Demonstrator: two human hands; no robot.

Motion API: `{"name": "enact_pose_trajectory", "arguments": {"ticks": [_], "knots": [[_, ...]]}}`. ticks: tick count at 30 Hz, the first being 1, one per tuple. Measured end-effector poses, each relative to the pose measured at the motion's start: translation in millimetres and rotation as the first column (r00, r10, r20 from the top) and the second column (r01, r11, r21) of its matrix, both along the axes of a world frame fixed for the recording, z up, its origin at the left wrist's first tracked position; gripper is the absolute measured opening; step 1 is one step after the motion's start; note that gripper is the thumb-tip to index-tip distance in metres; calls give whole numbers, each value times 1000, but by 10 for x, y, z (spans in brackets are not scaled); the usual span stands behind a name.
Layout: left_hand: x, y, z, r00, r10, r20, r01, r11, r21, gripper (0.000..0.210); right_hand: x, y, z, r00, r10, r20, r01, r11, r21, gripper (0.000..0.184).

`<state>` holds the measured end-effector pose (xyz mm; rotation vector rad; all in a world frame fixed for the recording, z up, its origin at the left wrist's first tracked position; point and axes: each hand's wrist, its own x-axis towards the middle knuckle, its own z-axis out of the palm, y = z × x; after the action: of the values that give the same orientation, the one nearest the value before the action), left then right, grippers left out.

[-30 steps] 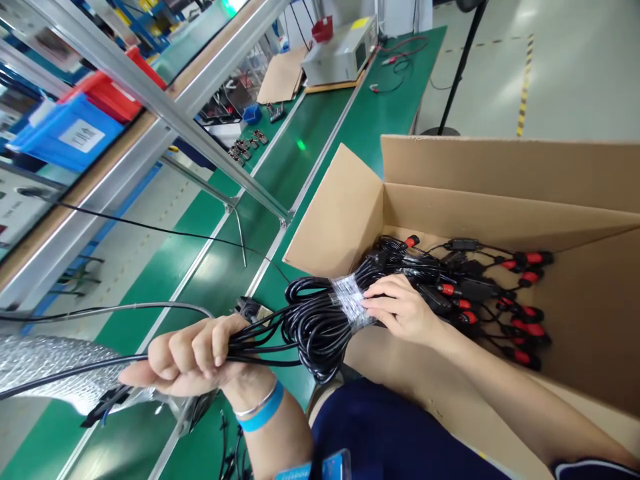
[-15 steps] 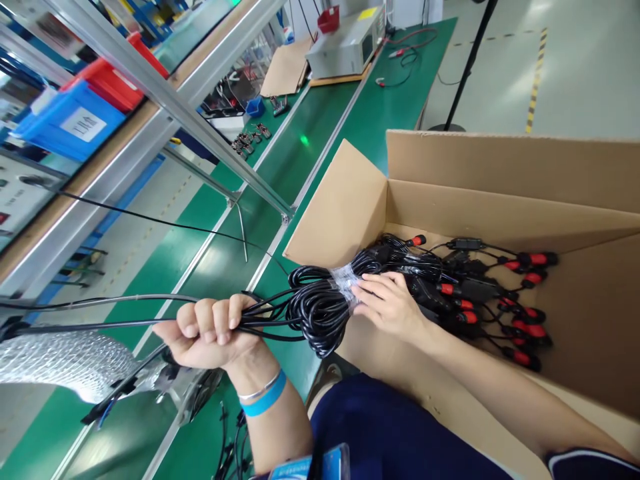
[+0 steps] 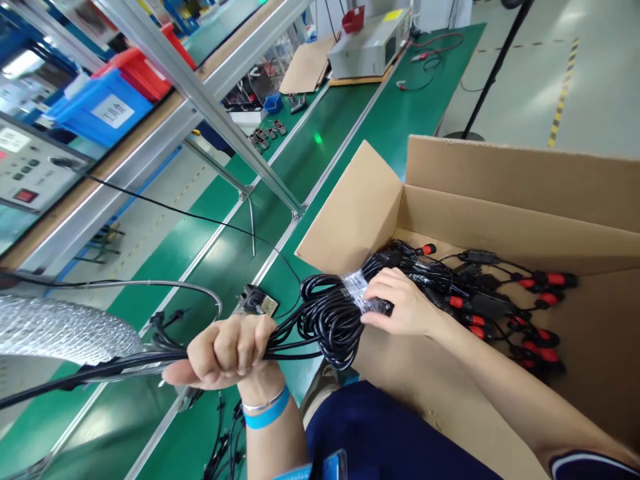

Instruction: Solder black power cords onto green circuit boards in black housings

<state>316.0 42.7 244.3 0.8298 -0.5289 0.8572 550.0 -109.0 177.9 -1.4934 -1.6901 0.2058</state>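
Observation:
My left hand (image 3: 225, 350) is closed around several black cables near the bench edge; their loose ends run off to the left. From that fist the cables lead right into a coiled black cable bundle (image 3: 330, 320), wrapped in clear plastic film (image 3: 356, 288). My right hand (image 3: 397, 303) grips the wrapped part of the bundle, thumb below and fingers on top. Beyond it, black cables with red-ringed connectors (image 3: 555, 280) lie inside the open cardboard box (image 3: 520, 207). A small black plug-like piece (image 3: 255, 299) rests on the bench behind my left hand.
A green bench (image 3: 345, 120) with metal rails runs away from me. An aluminium frame post (image 3: 235, 140) slants over it. At left hang a silver foil duct (image 3: 65, 330) and a shelf with a blue bin (image 3: 107, 110). A grey instrument (image 3: 370, 50) stands at the far end.
The view has shifted slightly left, so things sit further right. The cable tails left of my left hand have dropped together, uncovering the black piece on the bench. My right hand has curled around the wrap.

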Motion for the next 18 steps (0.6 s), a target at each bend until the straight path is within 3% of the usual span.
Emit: {"name": "enact_pose_trajectory", "arguments": {"ticks": [2, 4, 7, 9, 11, 14, 16, 18], "knots": [[25, -69, 40, 999, 39, -36, -40, 999, -22, 47, -56, -72, -52, 999, 20, 34, -19, 1000, -18, 58], [151, -144, 152, 996, 62, -69, -69, 993, -96, 49, -133, -136, -183, 997, -41, 64, 44, 997, -59, 75], [567, -213, 468, 988, 74, -137, -96, 981, -167, 50, -133, -112, -363, 989, -143, 48, 148, 983, -110, 60], [928, -182, 756, 958, 128, -257, -182, 963, -197, 52, 30, -15, -323, 992, -125, 16, 126, 983, -134, 55], [1257, -86, 1061, 926, 153, -345, -242, 942, -233, 54, 318, 88, -100, 998, -66, -20, 61, 982, -176, 62], [1538, 111, 1438, 905, 156, -395, -300, 894, -334, 53, 823, 176, 418, 988, 118, -102, -143, 948, -285, 71], [1539, 217, 1563, 901, 161, -403, -330, 857, -396, 52, 1074, 229, 695, 945, 276, -177, -323, 876, -359, 73], [1409, 274, 1549, 895, 189, -405, -369, 823, -432, 51, 1191, 333, 802, 878, 409, -248, -478, 768, -426, 71]]}}
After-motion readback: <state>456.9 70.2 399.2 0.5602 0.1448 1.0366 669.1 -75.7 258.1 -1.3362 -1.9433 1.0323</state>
